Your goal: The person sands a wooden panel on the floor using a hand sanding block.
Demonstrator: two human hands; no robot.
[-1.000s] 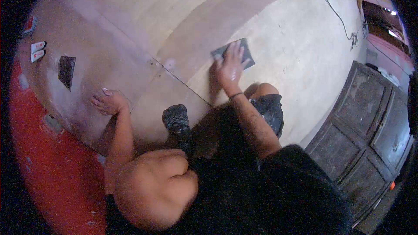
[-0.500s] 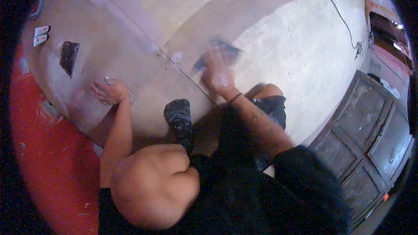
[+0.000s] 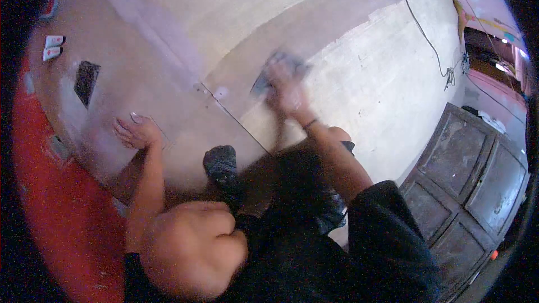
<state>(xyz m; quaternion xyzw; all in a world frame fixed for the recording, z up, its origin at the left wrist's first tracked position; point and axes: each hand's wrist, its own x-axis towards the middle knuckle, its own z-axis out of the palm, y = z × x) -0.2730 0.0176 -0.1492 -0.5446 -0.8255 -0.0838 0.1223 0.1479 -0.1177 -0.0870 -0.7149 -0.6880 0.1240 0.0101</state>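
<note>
My right hand (image 3: 287,87), blurred by motion, presses a dark sheet of sandpaper (image 3: 264,80) against the pale, tan-and-white board (image 3: 359,90) in front of me. The sheet sticks out on both sides of the hand, and my fingers lie over it. To the left, my left hand (image 3: 137,132) rests on the board with its fingers apart, holding nothing. Beyond it lies another dark, sandpaper-like piece (image 3: 87,82), flat on the tan part. A narrow seam (image 3: 236,120) runs across the board between my two hands.
Two small white tubes (image 3: 53,47) with dark caps lie at the far left. A red surface (image 3: 62,207) borders the board there. A thin black cable (image 3: 418,19) trails down the upper right. At the right stands a dark panelled wooden door (image 3: 463,174). My socked foot (image 3: 220,163) rests near the seam.
My right hand and the sandpaper have slid a little up and to the right over the board. The view has tilted slightly. My left hand stays on the board.
</note>
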